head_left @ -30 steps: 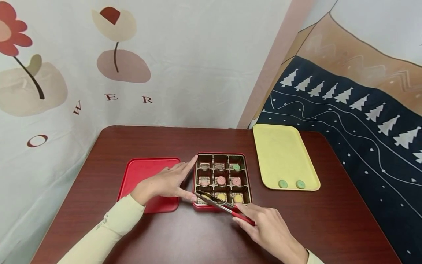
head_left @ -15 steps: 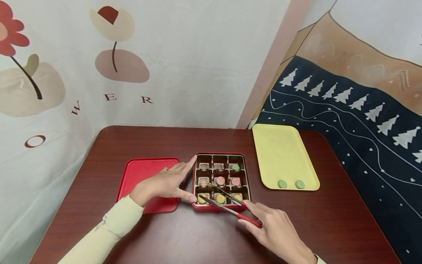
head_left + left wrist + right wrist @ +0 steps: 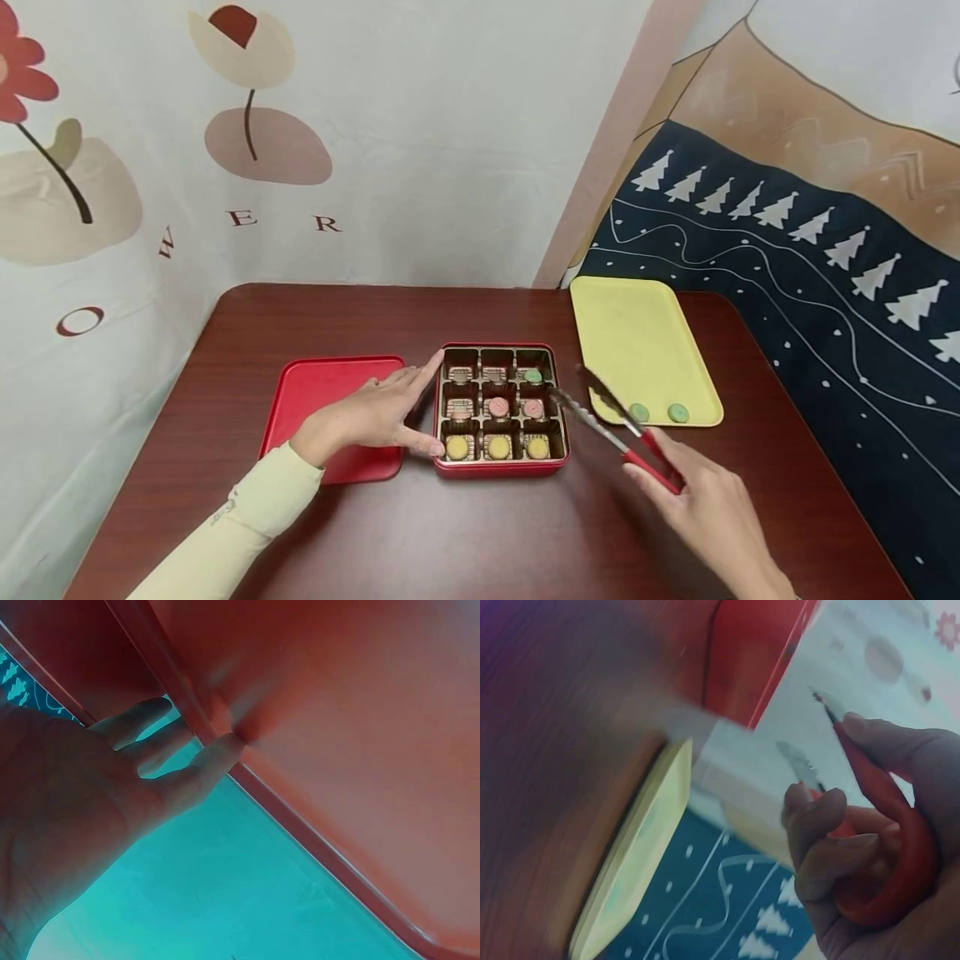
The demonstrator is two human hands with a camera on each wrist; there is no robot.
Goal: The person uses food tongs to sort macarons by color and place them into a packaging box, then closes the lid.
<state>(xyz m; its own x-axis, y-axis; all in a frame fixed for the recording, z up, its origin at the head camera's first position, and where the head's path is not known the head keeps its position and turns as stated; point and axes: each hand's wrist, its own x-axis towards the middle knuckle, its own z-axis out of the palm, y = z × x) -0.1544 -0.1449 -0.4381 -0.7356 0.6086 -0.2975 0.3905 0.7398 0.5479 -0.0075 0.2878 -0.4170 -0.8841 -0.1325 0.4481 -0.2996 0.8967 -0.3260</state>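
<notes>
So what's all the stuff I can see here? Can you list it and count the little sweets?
Table: one, dark brown wood, under everything.
Box: one, red, nine compartments, table middle.
Yellow sweets: three, box's near row.
Pink sweets: two, middle row, centre and right.
Green sweet in box: one, far-right compartment.
Lid: one, red, left of box.
Tray: one, pale yellow, right of box.
Green sweets on tray: two, near edge.
Tongs: one, red handle, tips open and holding nothing.
Wall cloths: flower print, tree print.
Left hand: rests against box.
Right hand: holds tongs.
</notes>
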